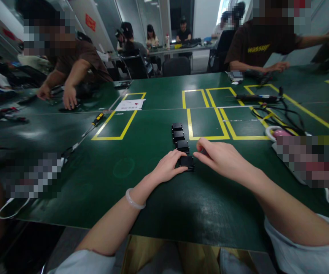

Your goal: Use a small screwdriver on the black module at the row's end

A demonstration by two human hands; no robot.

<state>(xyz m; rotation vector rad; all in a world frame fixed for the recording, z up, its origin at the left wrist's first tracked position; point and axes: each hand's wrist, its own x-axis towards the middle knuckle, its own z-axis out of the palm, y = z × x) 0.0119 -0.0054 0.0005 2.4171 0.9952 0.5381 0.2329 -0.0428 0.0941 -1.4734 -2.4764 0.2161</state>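
1. At a green work table [141,198], a person's left hand [168,167] rests flat beside a small black box [187,162], its fingers together and lightly curled, the fingertips touching the box's left edge without closing round it.
2. The right hand [224,158] lies palm down just right of the same box; its fingers are stretched out side by side and point left, the tips meeting the box's upper right corner; whether anything is pinched beneath them cannot be told.
3. The box is the nearest in a row of four black boxes [179,137] that runs away from the person, each one touching or just beside the next; the row sits just left of a yellow taped rectangle [207,123] marked on the table.
4. A pale bangle [134,200] circles the left wrist; light sleeves cover both upper arms at the bottom of the view.
5. Further left, a screwdriver with a yellow-and-black handle [98,120] lies across another yellow outline, near a white paper sheet [130,105].
6. To the right, black cables [278,114] trail over the taped lines.
7. Across the table, two co-workers in brown shirts lean in; one co-worker's hand [69,98] presses on the surface at the far left.
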